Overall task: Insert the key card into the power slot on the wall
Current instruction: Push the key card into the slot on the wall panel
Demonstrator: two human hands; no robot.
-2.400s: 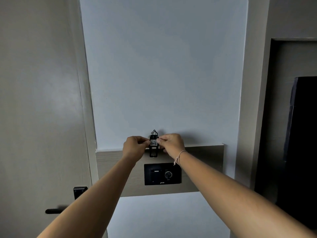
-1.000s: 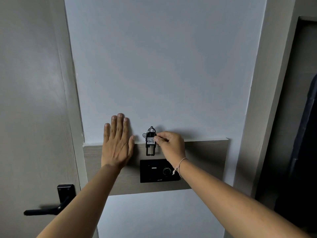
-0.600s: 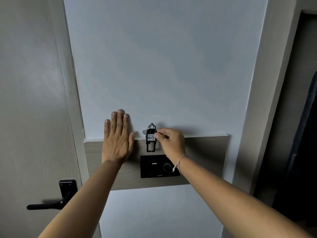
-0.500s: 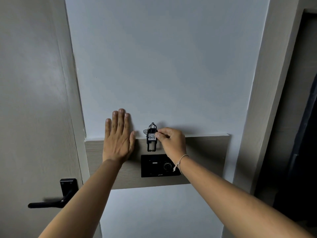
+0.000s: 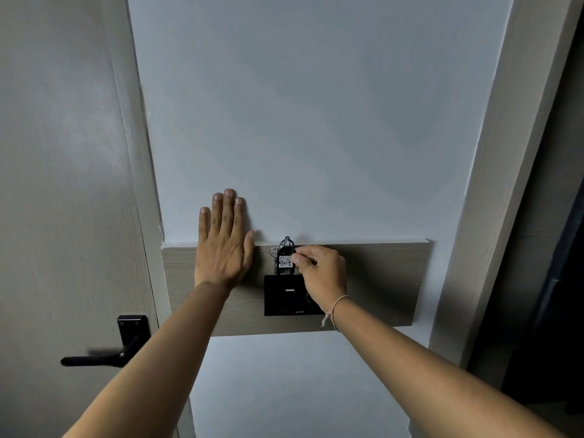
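Two bare forearms reach up from the bottom edge toward the wall (image 5: 316, 121). One thin cord bracelet (image 5: 335, 311) circles the right wrist.

Left hand (image 5: 222, 245): palm flat on the surface, all four fingers (image 5: 227, 213) straight and pointing up, close together, thumb splayed to the right. Heel of the hand sits on the wood-grain panel (image 5: 379, 279), fingertips on the painted wall above its top edge. Holds nothing.

Right hand (image 5: 322, 271): curled, thumb and forefinger pinched on the right side of the key card (image 5: 285, 262); other fingers folded in. The hand covers the right part of the black switch plate (image 5: 284, 295).

One key card, a black tag-style holder with a white label on its face, hand-written digits reading roughly "407". Long axis vertical, running up-down against the panel. Top end carries a black clip loop and a metal ring (image 5: 273, 251) just to its left, both near the panel's top edge. Bottom end points straight down and meets the top edge of the switch plate; whether it sits in the slot, and how deep, cannot be told from here.

One switch plate, with a small pale mark near its centre and small pale lettering at the bottom. One wood panel, horizontal across the wall.

Left: one grey door (image 5: 63, 184) with one black lever handle (image 5: 107, 352), well apart from the hands. Right: a pale frame (image 5: 493, 184), dark opening beyond.
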